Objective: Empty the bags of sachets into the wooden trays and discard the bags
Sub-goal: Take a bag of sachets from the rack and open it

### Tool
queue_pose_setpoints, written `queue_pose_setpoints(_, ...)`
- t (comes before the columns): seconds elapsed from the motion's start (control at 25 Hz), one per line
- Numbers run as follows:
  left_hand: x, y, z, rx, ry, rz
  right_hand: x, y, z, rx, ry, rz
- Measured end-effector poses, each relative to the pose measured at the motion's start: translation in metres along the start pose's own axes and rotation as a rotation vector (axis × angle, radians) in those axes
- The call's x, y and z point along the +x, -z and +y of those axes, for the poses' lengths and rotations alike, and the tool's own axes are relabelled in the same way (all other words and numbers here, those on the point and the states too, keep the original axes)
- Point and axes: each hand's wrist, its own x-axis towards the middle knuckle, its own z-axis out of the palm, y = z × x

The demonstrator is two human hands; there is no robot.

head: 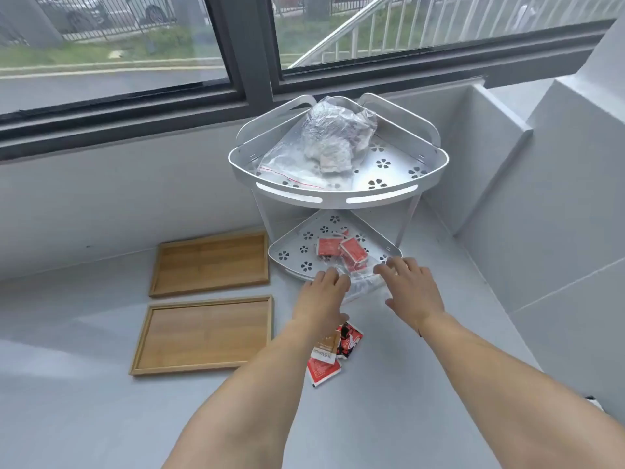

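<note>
Your two bare forearms reached forward over a pale grey tabletop (84, 418). Your left hand (323, 292) and right hand (411, 292) met at the front lip of the lower tier of a white perforated metal corner rack (338, 194). A clear plastic bag of red sachets (341, 257) lay there, half over the edge. Both hands touched the bag's near end; their fingers looked loosely spread, and you could not tell whether they pinched the film. A second crumpled clear bag (333, 140) sat on the top tier. Several loose red and brown sachets (329, 353) lay on the tabletop under your left wrist. Two shallow rectangular wooden trays, the farther tray (211, 264) and the nearer tray (204, 335), stood to the left, both holding nothing. You seemed to be fetching the first bag; the next move called for a firm hold, then carrying it left over a tray.
</note>
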Motion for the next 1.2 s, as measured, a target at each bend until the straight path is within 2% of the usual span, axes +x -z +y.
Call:
queue_pose_setpoints(0.16, 0.016, 0.0, -0.003, 0.115, -0.073, -0.023, 0.013, -0.007, 0.004, -0.044, -0.019, -0.016)
queue_pose_setpoints(0.28, 0.023, 0.004, -0.007, 0.064, -0.087, -0.021, 0.017, -0.013, 0.007, -0.049, -0.028, -0.024)
queue_pose_setpoints(0.48, 0.02, 0.009, -0.011, 0.046, -0.111, 0.045, 0.017, -0.012, 0.002, -0.066, -0.086, 0.075)
queue_pose_setpoints(0.88, -0.011, 0.048, -0.024, -0.007, 0.001, 0.113, -0.003, 0.038, -0.031, 0.047, -0.144, 0.204)
queue_pose_setpoints(1.2, -0.066, 0.09, -0.041, -0.068, 0.052, 0.241, -0.033, 0.084, -0.089, 0.16, -0.157, 0.397)
